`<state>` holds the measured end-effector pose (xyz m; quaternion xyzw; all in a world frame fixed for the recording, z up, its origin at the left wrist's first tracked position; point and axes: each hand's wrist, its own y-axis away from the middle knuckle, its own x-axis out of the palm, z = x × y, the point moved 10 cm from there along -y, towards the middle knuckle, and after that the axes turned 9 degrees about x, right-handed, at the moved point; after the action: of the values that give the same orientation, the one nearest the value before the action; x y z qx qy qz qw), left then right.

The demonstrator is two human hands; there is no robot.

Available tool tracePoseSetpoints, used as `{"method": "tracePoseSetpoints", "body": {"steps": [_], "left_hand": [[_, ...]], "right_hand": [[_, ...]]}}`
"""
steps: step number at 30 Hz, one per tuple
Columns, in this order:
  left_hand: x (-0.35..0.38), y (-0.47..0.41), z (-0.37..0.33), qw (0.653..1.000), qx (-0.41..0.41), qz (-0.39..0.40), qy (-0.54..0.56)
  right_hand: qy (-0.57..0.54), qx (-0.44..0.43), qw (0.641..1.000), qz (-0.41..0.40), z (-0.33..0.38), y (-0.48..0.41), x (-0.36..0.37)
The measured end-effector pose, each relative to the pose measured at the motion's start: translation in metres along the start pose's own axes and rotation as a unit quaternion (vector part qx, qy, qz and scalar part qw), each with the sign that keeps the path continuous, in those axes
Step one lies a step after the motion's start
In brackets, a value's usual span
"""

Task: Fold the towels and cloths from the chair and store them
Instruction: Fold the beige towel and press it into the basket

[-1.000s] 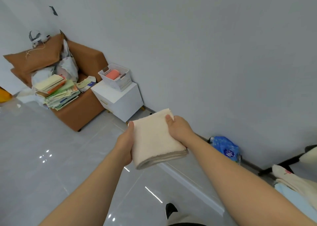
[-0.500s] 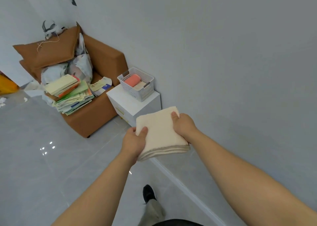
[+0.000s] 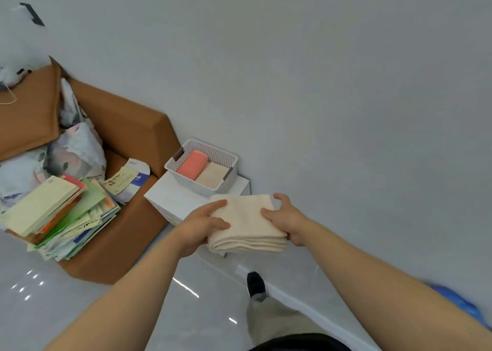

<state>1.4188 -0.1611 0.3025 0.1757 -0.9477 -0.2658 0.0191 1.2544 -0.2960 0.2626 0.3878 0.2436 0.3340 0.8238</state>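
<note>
Cream towel (image 3: 246, 223), folded into a thick square of several layers, sits between our two hands in the air, its folded edges facing us. Our left hand (image 3: 202, 225) grips the towel's left edge, with its upper digits lying on top and the rest curled beneath. Our right hand (image 3: 286, 219) clamps the right edge the same way, thumb on top and fingers wrapped under.

Half a second ago we held the towel short of the white cabinet (image 3: 170, 199). Now it covers the cabinet's near right corner in our view and hangs just in front of the white basket (image 3: 229, 161). We cannot tell whether it touches the cabinet. The basket stands on the back right part of the cabinet top, by the wall, and looks larger and nearer than before. Inside it a pink rolled towel (image 3: 193, 164) lies along the left side, with a beige folded cloth (image 3: 213, 176) touching it on the right.

The brown chair (image 3: 133, 127) to the left of the cabinet carries a leaning stack of books and papers (image 3: 53, 212). Our black shoe (image 3: 255, 284) has stepped nearer the wall, and a blue bag (image 3: 458, 300) has come into view at the right edge.
</note>
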Motion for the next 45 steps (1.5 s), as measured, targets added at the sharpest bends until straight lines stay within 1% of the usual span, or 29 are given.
{"method": "tracePoseSetpoints", "body": {"steps": [2,4,6,9,12,14,16,18,20,23,26,28,30,32,35,38,42,45], "left_hand": [[-0.031,-0.041,-0.006,1.000,-0.013,0.014,-0.017],[-0.068,-0.083,-0.008,0.999,-0.029,0.004,-0.036],[-0.103,-0.118,-0.011,0.997,-0.056,-0.009,-0.053],[-0.150,-0.158,-0.022,0.991,-0.111,-0.007,-0.079],[-0.194,-0.194,-0.044,0.987,-0.129,-0.003,-0.092],[-0.218,-0.219,-0.055,0.986,-0.135,-0.002,-0.095],[-0.237,-0.246,-0.062,0.983,-0.143,0.017,-0.110],[-0.252,-0.279,-0.063,0.977,-0.144,0.054,-0.149],[-0.263,-0.317,-0.053,0.966,-0.144,0.105,-0.188],[-0.271,-0.375,-0.028,0.939,-0.127,0.181,-0.263],[-0.266,-0.421,-0.001,0.901,-0.061,0.243,-0.355],[-0.258,-0.446,0.017,0.873,-0.004,0.270,-0.407],[-0.255,-0.462,0.040,0.846,0.020,0.286,-0.449],[-0.255,-0.473,0.059,0.825,0.025,0.299,-0.479],[-0.253,-0.483,0.073,0.805,0.043,0.307,-0.506],[-0.252,-0.487,0.086,0.797,0.052,0.307,-0.518],[-0.257,-0.492,0.099,0.797,0.044,0.288,-0.529],[-0.259,-0.495,0.099,0.797,0.048,0.272,-0.537]], "right_hand": [[0.010,-0.005,0.999,0.030,0.026,-0.030,0.016],[0.003,-0.001,0.998,0.056,0.051,-0.066,0.033],[0.003,0.021,0.996,0.085,0.075,-0.100,0.048],[0.004,0.065,0.990,0.127,0.112,-0.137,0.072],[-0.016,0.107,0.981,0.164,0.152,-0.161,0.096],[-0.027,0.122,0.978,0.167,0.177,-0.171,0.105],[-0.026,0.132,0.980,0.146,0.197,-0.188,0.112],[-0.007,0.139,0.985,0.107,0.213,-0.211,0.118],[0.035,0.144,0.986,0.071,0.223,-0.238,0.129],[0.116,0.149,0.982,0.019,0.231,-0.284,0.147],[0.248,0.142,0.957,-0.049,0.230,-0.329,0.162],[0.290,0.164,0.939,-0.087,0.222,-0.353,0.170],[0.293,0.185,0.930,-0.123,0.213,-0.371,0.178],[0.286,0.195,0.924,-0.164,0.207,-0.385,0.182],[0.297,0.224,0.906,-0.199,0.193,-0.401,0.185],[0.312,0.242,0.893,-0.215,0.182,-0.414,0.187],[0.349,0.219,0.882,-0.230,0.181,-0.427,0.199],[0.354,0.224,0.876,-0.239,0.178,-0.434,0.202]]}}
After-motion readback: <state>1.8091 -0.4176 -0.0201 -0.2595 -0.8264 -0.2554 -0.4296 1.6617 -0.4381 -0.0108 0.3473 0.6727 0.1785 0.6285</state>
